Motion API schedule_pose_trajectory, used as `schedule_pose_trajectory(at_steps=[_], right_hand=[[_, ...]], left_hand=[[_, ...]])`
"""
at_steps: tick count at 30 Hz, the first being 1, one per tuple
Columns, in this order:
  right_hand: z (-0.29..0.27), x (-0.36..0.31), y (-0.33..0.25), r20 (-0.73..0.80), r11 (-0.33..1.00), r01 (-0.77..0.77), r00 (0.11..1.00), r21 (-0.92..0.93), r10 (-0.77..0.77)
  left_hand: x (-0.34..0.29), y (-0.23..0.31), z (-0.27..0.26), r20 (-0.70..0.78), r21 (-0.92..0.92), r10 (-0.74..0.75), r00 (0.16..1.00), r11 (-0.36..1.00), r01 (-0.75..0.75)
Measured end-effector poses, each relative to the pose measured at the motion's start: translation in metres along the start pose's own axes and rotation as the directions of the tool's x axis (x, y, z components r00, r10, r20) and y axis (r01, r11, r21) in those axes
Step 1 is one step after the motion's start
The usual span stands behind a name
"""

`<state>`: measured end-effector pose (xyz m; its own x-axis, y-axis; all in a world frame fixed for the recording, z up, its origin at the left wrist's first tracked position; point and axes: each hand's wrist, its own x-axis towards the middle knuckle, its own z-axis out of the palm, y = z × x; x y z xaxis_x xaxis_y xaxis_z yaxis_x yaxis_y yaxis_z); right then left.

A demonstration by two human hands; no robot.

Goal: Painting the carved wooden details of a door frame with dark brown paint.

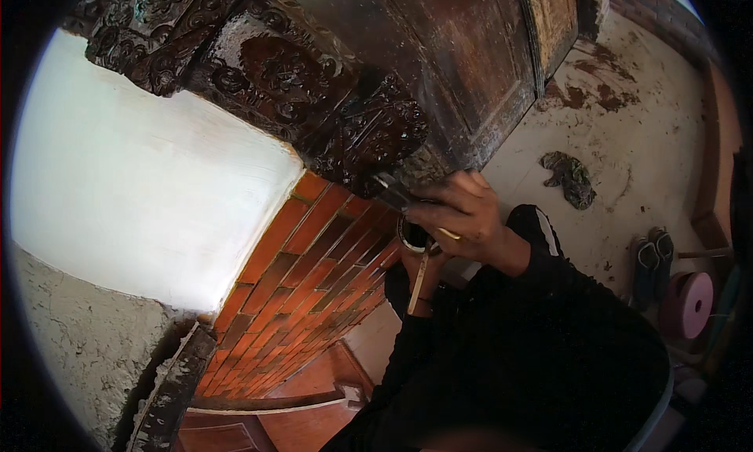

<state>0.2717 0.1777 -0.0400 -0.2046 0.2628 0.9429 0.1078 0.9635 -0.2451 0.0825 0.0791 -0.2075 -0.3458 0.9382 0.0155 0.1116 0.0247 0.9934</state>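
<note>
My right hand [467,213] is closed round a dark paintbrush [394,192], its wet-looking tip close to the lower end of the carved dark wood panel [337,119]. Whether the bristles touch the carving I cannot tell. Just below, my left hand [433,265] is wrapped round a small round can [406,234] with dark contents, partly hidden by my right hand. A thin pale wooden stick [418,283] slants down across the can's side and my left wrist. The carving looks glossy and wet.
A brick-patterned wall [294,283] and a white wall panel [149,185] lie left. The wooden door [439,68] stands beyond my hands. On the stained floor are a crumpled dark rag [569,179], shoes [651,264] and a pink round object [694,304].
</note>
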Motion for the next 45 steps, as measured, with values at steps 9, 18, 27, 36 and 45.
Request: schedule_pose_trajectory(at_steps=[9,18,27,36,45], right_hand=[[-0.007,-0.008,-0.006,0.107,0.999,0.004,0.994,-0.033,0.000],[0.009,0.012,-0.024,0.066,0.986,0.093,0.994,-0.139,-0.084],[-0.009,0.051,-0.022,0.006,0.976,0.069,0.998,-0.207,-0.069],[-0.002,0.048,-0.045,0.066,0.969,0.115,0.993,-0.220,-0.102],[0.003,0.039,-0.038,-0.161,0.965,-0.144,0.981,-0.218,0.110]], left_hand=[[-0.011,0.065,0.026,-0.124,-0.125,0.138,0.983,0.980,-0.153],[-0.009,0.029,0.011,-0.180,0.051,0.404,0.897,0.914,-0.402],[-0.020,0.016,0.016,-0.206,-0.071,0.307,0.929,0.942,-0.328],[-0.011,0.042,0.015,-0.110,-0.112,0.395,0.912,0.907,-0.406],[0.001,0.035,0.001,0.079,-0.211,0.286,0.955,0.941,-0.264]])
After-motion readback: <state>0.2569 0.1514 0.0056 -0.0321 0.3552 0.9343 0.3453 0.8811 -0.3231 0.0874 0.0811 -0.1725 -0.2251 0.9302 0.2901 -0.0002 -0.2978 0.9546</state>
